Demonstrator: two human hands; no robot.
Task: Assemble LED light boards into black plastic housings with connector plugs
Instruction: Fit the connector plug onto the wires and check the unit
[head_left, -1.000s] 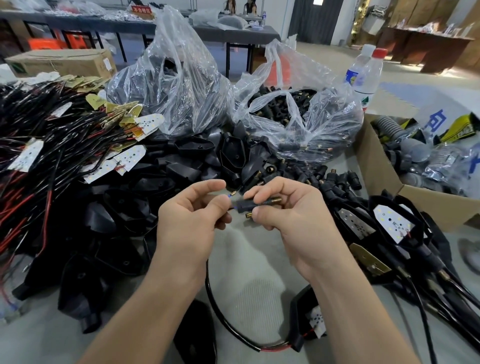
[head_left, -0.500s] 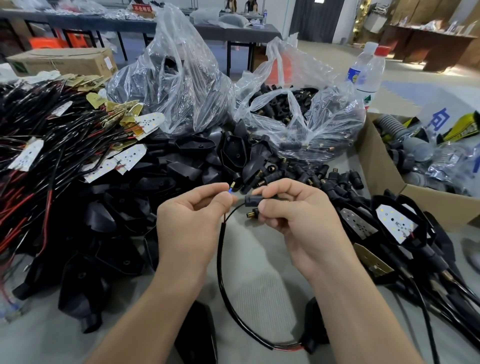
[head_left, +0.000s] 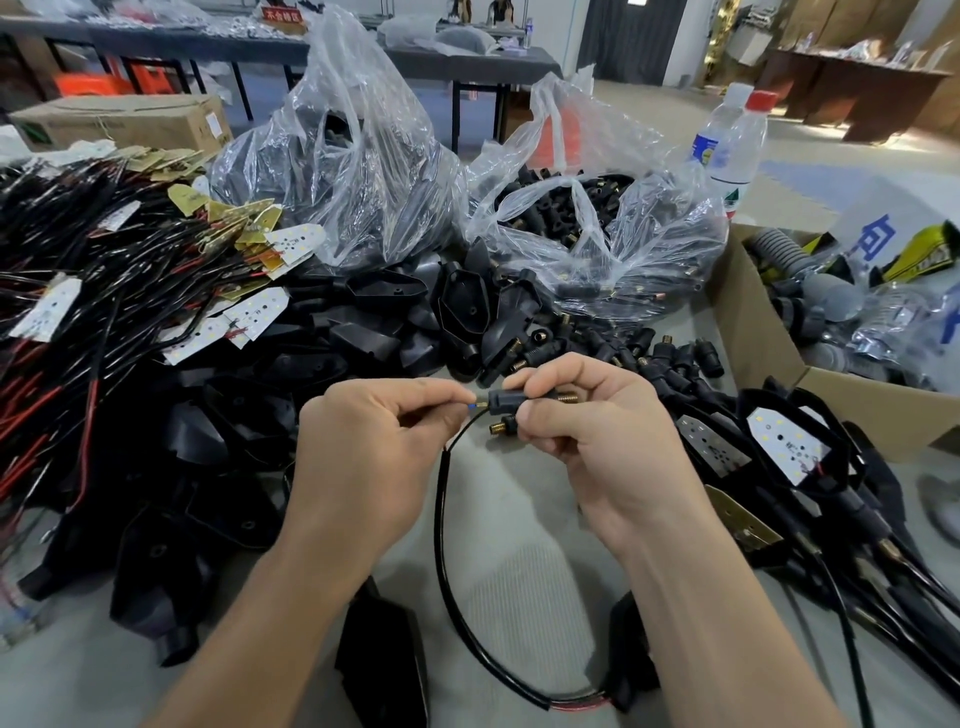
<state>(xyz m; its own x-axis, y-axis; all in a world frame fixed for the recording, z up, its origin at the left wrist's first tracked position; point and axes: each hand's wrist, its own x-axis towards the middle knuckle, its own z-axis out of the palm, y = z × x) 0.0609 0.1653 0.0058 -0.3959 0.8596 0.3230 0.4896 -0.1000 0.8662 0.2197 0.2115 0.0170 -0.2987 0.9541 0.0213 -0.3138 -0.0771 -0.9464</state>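
Threading plug.
Left hand (head_left: 374, 447) pinches blue-tipped black cable (head_left: 440, 519), just left of black plastic connector plug (head_left: 506, 399), axis level, pinched by right hand (head_left: 587, 431).

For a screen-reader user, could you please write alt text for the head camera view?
The left hand pinches the blue-tipped end of a black cable at the tip of a black connector plug gripped by the right hand, above a grey table. Heaps of black housings, wired LED boards and a clear bag of plugs lie around them.
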